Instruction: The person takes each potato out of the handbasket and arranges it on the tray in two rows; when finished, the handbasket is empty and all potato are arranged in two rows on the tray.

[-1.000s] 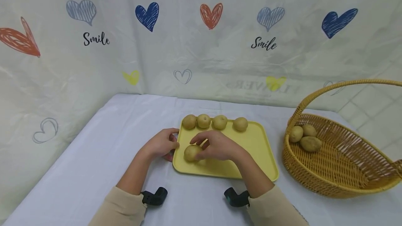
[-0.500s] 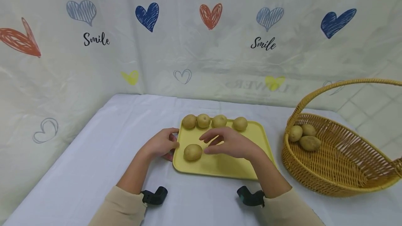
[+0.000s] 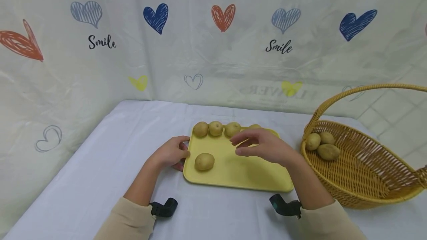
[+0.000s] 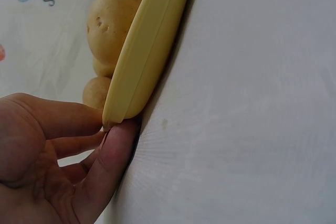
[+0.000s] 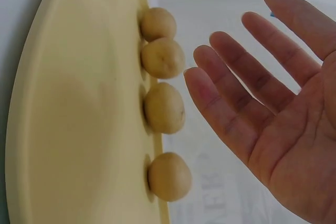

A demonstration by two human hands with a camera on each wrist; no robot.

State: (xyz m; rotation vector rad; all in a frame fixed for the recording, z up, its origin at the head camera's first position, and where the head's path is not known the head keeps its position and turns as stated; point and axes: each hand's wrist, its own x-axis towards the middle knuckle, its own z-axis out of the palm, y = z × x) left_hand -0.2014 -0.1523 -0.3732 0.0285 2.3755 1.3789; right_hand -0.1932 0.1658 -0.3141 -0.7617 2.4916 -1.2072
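Note:
A yellow tray (image 3: 233, 175) lies on the table, its left edge pinched between the thumb and fingers of my left hand (image 3: 171, 153). The left wrist view shows that grip at the tray's corner, with the left fingers (image 4: 107, 153) against the rim. One potato (image 3: 204, 162) sits alone at the tray's near left. Along the far edge stands a row of several potatoes (image 3: 215, 128), the rightmost partly hidden by my right hand (image 3: 261, 145). That hand hovers over the tray's right half, holding nothing. In the right wrist view its fingers (image 5: 252, 72) are spread and relaxed.
A wicker basket (image 3: 360, 200) with a tall handle stands right of the tray, beside my right forearm. Inside, at its left end, lie 3 potatoes (image 3: 328, 152). A white cloth (image 3: 100, 180) covers the table; a sheet printed with hearts hangs behind.
My right hand has let go of the near-left potato and moved right and slightly up, away from it. The potato stays in place. My left hand has not moved from the tray's edge.

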